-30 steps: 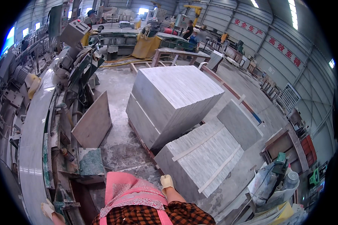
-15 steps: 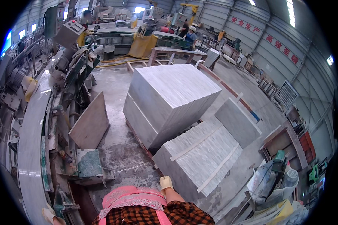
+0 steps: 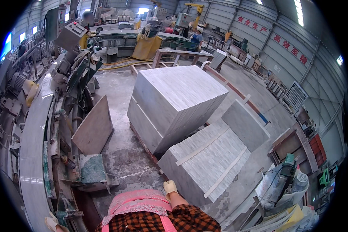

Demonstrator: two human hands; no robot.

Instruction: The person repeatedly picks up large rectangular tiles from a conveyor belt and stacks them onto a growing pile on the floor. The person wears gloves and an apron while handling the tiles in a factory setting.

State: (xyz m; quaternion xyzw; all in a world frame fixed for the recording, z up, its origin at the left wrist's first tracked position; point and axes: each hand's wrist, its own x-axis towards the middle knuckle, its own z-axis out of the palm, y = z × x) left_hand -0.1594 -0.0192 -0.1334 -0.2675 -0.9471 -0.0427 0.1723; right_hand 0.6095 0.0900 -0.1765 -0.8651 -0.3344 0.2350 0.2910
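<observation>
Both hands wear pale gloves: the right hand (image 3: pixel 170 187) hangs low at the person's front, just short of the lower stack of grey stone slabs (image 3: pixel 208 162), empty as far as shows, its fingers loosely curled, and whether it touches the stack cannot be told. The left hand (image 3: pixel 52 223) sits at the lower edge beside the long polishing machine (image 3: pixel 34 154), too cut off to tell how far it is open or whether it has hold of anything. Beyond the right hand, past the near stack, stands a taller pile of slabs (image 3: pixel 174 100), and a brown board (image 3: pixel 93 125) leans against the machine ahead of the left hand.
</observation>
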